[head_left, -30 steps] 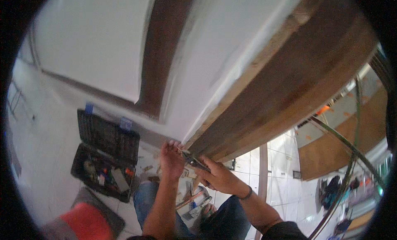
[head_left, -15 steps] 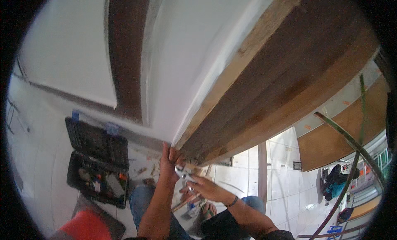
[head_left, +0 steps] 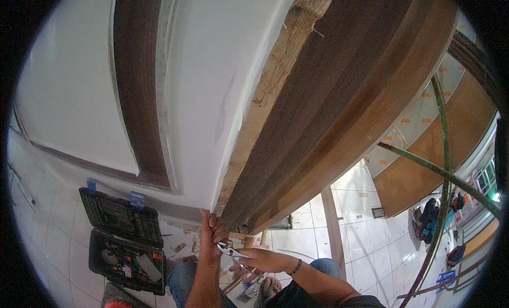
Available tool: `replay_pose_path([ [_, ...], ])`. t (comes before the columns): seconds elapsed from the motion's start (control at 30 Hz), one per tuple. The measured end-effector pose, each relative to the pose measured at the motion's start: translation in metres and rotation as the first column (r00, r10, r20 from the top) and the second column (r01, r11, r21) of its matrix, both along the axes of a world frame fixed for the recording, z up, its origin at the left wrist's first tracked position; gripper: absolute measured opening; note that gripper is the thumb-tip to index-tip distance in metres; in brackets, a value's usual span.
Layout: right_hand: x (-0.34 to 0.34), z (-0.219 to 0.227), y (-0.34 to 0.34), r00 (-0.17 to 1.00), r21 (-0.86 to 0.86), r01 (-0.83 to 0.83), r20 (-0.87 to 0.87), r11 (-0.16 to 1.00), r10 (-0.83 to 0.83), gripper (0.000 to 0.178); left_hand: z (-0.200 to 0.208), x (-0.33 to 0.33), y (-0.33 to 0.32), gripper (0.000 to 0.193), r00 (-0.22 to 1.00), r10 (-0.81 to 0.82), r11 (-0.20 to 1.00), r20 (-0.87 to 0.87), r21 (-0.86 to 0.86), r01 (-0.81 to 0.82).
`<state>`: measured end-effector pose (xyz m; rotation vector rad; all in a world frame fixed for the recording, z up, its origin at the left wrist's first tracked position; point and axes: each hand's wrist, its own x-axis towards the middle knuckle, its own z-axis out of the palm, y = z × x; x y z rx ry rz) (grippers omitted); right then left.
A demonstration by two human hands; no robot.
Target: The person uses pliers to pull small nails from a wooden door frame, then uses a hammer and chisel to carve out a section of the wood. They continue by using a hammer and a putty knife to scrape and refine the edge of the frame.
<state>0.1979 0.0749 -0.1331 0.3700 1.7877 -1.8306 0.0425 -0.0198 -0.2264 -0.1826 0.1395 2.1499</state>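
Note:
At the lower end of a dark brown wooden frame [head_left: 307,106], my left hand [head_left: 210,239] is raised against the corner where the wood meets the white wall [head_left: 207,96]. Its thumb points up and its fingers are curled; what they hold, if anything, is hidden. My right hand [head_left: 268,261] grips silver pliers [head_left: 229,250] by the handles. The jaws of the pliers reach to the curled fingers of my left hand. A raw, rough wood strip [head_left: 265,109] runs between the brown frame and the wall.
An open black toolbox [head_left: 127,284] holding assorted tools stands at left on white floor tiles [head_left: 371,255]. Wood scraps and tools lie around my feet. Green metal poles [head_left: 424,165] cross at right before brown sheets [head_left: 411,178]. A person [head_left: 429,220] is farther off at right.
The whole view has shifted, so the hands, toolbox and frame sit lower in the picture. My hands stay at the lower end of the frame, the pliers still in my right hand.

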Motion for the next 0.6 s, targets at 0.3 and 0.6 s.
replay_pose_path([
  [0.3,0.014,0.162,0.021,0.962,0.083,0.261,-0.103,0.962,-0.252,0.037,-0.013,-0.022,-0.017,0.042,0.949,0.065,0.981,0.308,0.157,-0.118],
  [0.6,-0.015,0.353,-0.023,0.874,0.520,0.447,-0.426,0.728,-0.232,0.034,-0.030,-0.033,-0.009,0.043,0.972,0.136,0.965,0.191,0.194,-0.173],
])
